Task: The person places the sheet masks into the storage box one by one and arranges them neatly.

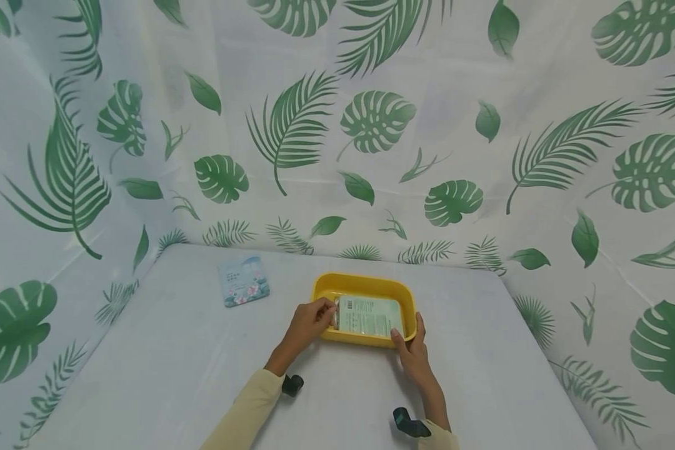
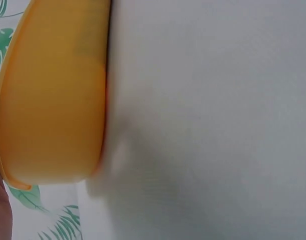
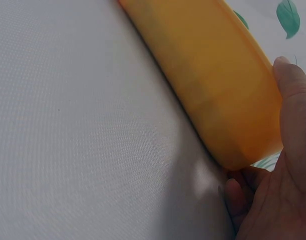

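A yellow plastic bin with rounded corners sits on the white table, and its outer wall fills part of both wrist views. Inside it lies a pale green flat packet with printed text and a barcode. At the bin's left end my left hand reaches over the rim, its fingers pinching the packet's left edge. My right hand grips the bin's right front corner, thumb at the rim and fingers around the outside. In the left wrist view only a sliver of the left hand shows.
A light blue square packet with pink flowers lies on the table, left of the bin. The white tabletop ends at a leaf-patterned curtain behind and at both sides. Black devices sit at both wrists.
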The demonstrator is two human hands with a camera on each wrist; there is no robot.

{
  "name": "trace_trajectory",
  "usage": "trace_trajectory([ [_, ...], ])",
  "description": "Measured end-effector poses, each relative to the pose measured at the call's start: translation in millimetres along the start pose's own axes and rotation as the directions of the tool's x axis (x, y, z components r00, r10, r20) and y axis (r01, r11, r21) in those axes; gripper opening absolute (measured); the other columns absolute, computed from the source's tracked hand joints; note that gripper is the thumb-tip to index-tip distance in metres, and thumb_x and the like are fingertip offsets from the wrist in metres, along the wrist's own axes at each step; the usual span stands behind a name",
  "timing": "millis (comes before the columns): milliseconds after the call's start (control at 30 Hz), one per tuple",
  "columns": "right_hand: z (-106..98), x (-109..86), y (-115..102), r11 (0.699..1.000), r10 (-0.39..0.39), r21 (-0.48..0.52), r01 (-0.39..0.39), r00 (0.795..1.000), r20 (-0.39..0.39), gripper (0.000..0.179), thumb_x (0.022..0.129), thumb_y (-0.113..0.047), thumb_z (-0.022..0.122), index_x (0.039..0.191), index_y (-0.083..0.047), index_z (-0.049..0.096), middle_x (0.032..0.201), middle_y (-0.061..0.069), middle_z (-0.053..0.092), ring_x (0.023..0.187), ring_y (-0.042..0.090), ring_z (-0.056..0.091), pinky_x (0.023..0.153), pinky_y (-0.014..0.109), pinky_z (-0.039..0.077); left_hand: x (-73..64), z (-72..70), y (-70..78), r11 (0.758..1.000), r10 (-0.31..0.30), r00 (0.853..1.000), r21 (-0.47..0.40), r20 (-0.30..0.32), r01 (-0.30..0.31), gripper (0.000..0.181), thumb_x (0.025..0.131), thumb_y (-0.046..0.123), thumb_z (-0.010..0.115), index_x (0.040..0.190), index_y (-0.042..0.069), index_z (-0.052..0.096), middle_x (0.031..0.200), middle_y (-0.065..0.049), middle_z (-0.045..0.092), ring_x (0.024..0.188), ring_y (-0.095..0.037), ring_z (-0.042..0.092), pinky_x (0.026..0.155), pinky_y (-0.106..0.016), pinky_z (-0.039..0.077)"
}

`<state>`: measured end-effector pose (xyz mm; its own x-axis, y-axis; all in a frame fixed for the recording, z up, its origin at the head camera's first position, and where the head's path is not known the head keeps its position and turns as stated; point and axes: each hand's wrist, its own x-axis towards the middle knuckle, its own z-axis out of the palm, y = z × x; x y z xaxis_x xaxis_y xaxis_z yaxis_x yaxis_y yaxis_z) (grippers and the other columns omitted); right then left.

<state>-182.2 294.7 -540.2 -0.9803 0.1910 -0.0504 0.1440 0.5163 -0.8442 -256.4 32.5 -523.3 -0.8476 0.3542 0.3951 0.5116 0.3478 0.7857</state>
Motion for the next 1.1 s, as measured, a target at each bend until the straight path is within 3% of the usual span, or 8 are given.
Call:
trace_trajectory([
  [167, 0, -0.3, 0, 1.000, -0.002, -0.011, 0.002, 1.000, -0.002, 0.085, 0.101, -0.042, 0.049, 0.156, -0.013, -0.009, 0.157, 0.031, 0.018, 0.144, 0.048, 0.022, 0.116, 0.059, 0.018, -4.9, 0.5, -1.1, 1.000, 0.011, 1.000, -0.026, -0.004, -0.011, 0.018, 0.099, 0.016, 0.057, 0.101, 0.000, 0.067, 0.079, -0.004, 0.068, 0.066, -0.003, 0.053, 0.061, -0.019, 0.047],
  [367, 0, -0.4, 0, 1.000, 0.001, -0.005, -0.001, 1.000, 0.001, 0.085, 0.101, -0.042, 0.049, 0.155, -0.012, -0.009, 0.158, 0.031, 0.016, 0.145, 0.047, 0.020, 0.117, 0.059, 0.017, -8.1, 1.5, -1.2, 0.997, 0.056, 0.998, -0.050, -0.004, -0.056, 0.014, 0.096, 0.008, 0.060, 0.101, -0.003, 0.067, 0.091, -0.015, 0.071, 0.074, -0.006, 0.057, 0.067, -0.021, 0.051],
  [500, 2, -0.2, 2, 1.000, 0.009, -0.006, -0.009, 1.000, 0.006, 0.086, 0.100, -0.043, 0.050, 0.155, -0.013, -0.010, 0.159, 0.030, 0.015, 0.146, 0.046, 0.020, 0.117, 0.058, 0.016, -11.6, 1.9, 0.0, 0.997, 0.064, 0.998, -0.040, -0.029, -0.065, 0.013, 0.096, 0.011, 0.060, 0.101, 0.000, 0.067, 0.093, -0.010, 0.071, 0.076, -0.006, 0.057, 0.068, -0.020, 0.052],
  [633, 3, -0.7, 2, 1.000, 0.013, -0.006, -0.013, 1.000, 0.006, 0.087, 0.100, -0.043, 0.050, 0.155, -0.014, -0.010, 0.159, 0.030, 0.015, 0.146, 0.046, 0.019, 0.117, 0.059, 0.015, -14.7, 0.8, 0.9, 0.996, 0.087, 0.992, -0.029, -0.092, -0.090, 0.012, 0.097, 0.014, 0.060, 0.101, 0.006, 0.067, 0.096, -0.003, 0.069, 0.083, -0.008, 0.061, 0.072, -0.021, 0.054],
  [733, 1, -0.8, 1, 1.000, 0.006, -0.006, -0.006, 1.000, 0.006, 0.086, 0.100, -0.043, 0.050, 0.155, -0.014, -0.010, 0.158, 0.030, 0.017, 0.145, 0.046, 0.021, 0.117, 0.059, 0.016, -14.4, -3.4, -1.7, 0.994, 0.073, 0.979, -0.067, -0.189, -0.087, 0.011, 0.098, 0.014, 0.059, 0.102, 0.007, 0.067, 0.098, -0.004, 0.069, 0.086, -0.013, 0.065, 0.073, -0.024, 0.056],
  [800, 0, -0.3, 0, 1.000, -0.001, -0.007, 0.001, 1.000, 0.006, 0.086, 0.101, -0.043, 0.049, 0.155, -0.014, -0.010, 0.158, 0.030, 0.017, 0.145, 0.046, 0.021, 0.117, 0.059, 0.016, -12.9, -8.6, -5.8, 0.996, 0.038, 0.961, -0.068, -0.272, -0.059, 0.011, 0.098, 0.013, 0.059, 0.102, 0.006, 0.067, 0.096, -0.005, 0.069, 0.087, -0.016, 0.066, 0.073, -0.025, 0.056],
  [900, -1, -0.7, -1, 1.000, -0.004, 0.000, 0.004, 1.000, 0.007, 0.085, 0.101, -0.043, 0.048, 0.155, -0.014, -0.010, 0.158, 0.030, 0.017, 0.145, 0.045, 0.022, 0.117, 0.059, 0.017, -12.8, -20.5, -13.0, 1.000, -0.028, 0.917, -0.010, -0.397, 0.026, 0.011, 0.096, 0.010, 0.061, 0.100, 0.004, 0.068, 0.094, -0.008, 0.070, 0.085, -0.019, 0.068, 0.071, -0.028, 0.057],
  [1100, 0, -0.4, 0, 1.000, -0.013, -0.003, 0.013, 1.000, 0.014, 0.085, 0.101, -0.041, 0.048, 0.155, -0.013, -0.011, 0.157, 0.031, 0.020, 0.144, 0.045, 0.025, 0.117, 0.057, 0.017, -20.1, -54.1, -30.9, 0.953, -0.180, 0.786, 0.094, -0.592, 0.289, 0.009, 0.089, -0.003, 0.061, 0.094, -0.002, 0.069, 0.089, -0.019, 0.067, 0.082, -0.032, 0.065, 0.074, -0.044, 0.053],
])
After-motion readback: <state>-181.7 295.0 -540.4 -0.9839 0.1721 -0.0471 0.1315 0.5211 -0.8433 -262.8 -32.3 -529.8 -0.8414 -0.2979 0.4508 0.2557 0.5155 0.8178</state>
